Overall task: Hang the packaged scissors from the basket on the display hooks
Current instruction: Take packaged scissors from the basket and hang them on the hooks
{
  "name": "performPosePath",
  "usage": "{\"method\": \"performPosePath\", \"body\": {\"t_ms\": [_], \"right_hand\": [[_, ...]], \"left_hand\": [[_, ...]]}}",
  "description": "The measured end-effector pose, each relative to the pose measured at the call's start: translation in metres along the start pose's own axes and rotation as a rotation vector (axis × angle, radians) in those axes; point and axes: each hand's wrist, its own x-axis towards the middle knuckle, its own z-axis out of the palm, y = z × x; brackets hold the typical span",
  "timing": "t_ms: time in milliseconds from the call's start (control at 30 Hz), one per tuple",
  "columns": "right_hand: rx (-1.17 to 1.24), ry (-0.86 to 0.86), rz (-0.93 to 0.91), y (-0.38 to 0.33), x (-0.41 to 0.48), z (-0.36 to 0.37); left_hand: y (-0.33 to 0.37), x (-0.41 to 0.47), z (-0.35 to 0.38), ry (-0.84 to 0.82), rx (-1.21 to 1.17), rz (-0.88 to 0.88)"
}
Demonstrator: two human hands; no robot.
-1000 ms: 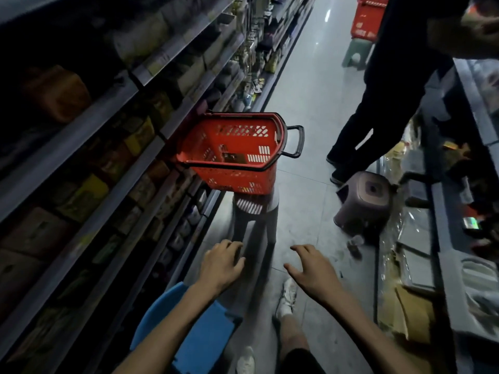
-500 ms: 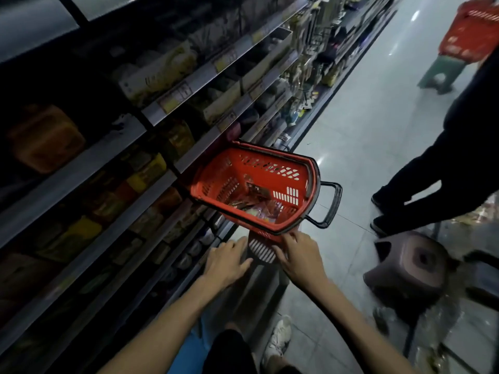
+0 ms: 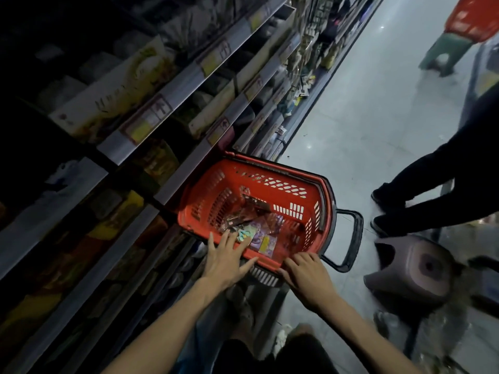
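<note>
One head view — steeply down, close over the basket (image 3: 321,211).

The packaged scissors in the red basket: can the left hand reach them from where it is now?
Probably yes. The left hand already extends over the near rim of the red basket, fingers spread just above the packaged scissors. The basket is open on top, and the right hand rests aside on the rim.

basket (image 3: 270,182): perforated red plastic | floor (image 3: 364,125): glossy, smooth | packages (image 3: 263,242): shiny

Bare forearms (image 3: 167,319), dark shorts (image 3: 270,354), white shoe (image 3: 280,340)
</note>
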Motion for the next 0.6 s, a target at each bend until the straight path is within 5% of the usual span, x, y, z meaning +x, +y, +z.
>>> {"method": "performPosePath", "body": {"t_ms": [233, 400, 600], "right_hand": [[-0.057, -0.216, 0.177, -0.003, 0.055, 0.007], [0.109, -0.316, 0.135, -0.009, 0.125, 0.034], [0.263, -0.516, 0.303, -0.016, 0.185, 0.12]], "left_hand": [[-0.033, 0.028, 0.021, 0.008, -0.018, 0.054], [-0.035, 0.035, 0.027, 0.091, -0.064, 0.071], [-0.029, 0.039, 0.041, 0.242, -0.129, -0.004]]}}
